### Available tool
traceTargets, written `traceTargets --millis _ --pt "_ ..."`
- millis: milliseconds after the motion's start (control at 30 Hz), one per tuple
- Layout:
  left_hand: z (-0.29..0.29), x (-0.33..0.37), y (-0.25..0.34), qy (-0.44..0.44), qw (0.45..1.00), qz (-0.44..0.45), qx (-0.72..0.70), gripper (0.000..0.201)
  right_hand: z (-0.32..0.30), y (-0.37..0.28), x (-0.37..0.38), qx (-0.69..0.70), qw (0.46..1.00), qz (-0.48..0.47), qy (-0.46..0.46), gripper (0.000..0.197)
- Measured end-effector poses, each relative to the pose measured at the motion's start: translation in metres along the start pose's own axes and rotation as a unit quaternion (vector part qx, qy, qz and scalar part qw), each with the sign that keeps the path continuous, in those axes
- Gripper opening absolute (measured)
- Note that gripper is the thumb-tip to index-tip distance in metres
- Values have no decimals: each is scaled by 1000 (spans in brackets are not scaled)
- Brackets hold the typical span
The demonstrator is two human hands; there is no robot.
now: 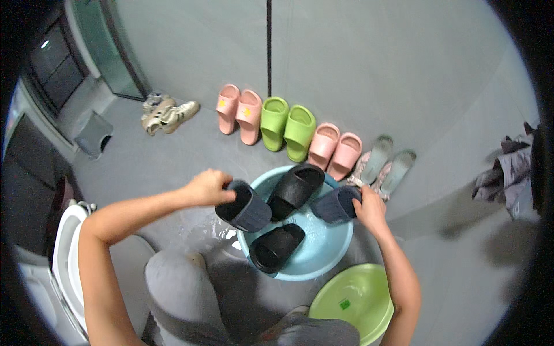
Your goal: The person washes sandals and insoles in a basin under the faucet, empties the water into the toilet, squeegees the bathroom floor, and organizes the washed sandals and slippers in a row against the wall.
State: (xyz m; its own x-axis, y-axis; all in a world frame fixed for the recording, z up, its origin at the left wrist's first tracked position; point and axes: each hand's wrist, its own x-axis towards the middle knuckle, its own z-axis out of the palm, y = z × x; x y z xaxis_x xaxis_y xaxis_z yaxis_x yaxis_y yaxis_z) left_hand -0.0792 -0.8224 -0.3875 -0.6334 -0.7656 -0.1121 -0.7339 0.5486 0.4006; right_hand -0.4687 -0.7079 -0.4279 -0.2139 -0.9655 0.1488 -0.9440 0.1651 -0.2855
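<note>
My left hand is closed on the toe or heel end of a dark navy slipper, which hangs over the left rim of a light blue basin. On the opposite side, my right hand grips a matching navy slipper above the basin's right part. Between them a black slipper leans across the basin's far rim. Another black slipper rests at the near left rim. Some water shows in the basin.
Pink slippers, green slippers, more pink slippers and strappy sandals line the wall. Sneakers and a grey stool stand farther left. A green basin sits near my knee; dark clothes hang at right. Wet floor glistens.
</note>
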Motion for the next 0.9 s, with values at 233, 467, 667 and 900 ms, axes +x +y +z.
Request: traceTargets --millis 233,467,667,900 --pt "-155 12 -2 82 990 -82 79 29 -103 -48 21 39 982 -162 91 21" --pt "-184 46 -128 136 970 -170 108 27 -95 -150 117 116 960 -220 128 18" --pt "-160 129 -302 181 978 -70 79 31 0 -267 225 126 951 -271 75 20" --pt "-174 216 -404 182 980 -49 64 30 99 -397 335 106 944 -313 -15 22"
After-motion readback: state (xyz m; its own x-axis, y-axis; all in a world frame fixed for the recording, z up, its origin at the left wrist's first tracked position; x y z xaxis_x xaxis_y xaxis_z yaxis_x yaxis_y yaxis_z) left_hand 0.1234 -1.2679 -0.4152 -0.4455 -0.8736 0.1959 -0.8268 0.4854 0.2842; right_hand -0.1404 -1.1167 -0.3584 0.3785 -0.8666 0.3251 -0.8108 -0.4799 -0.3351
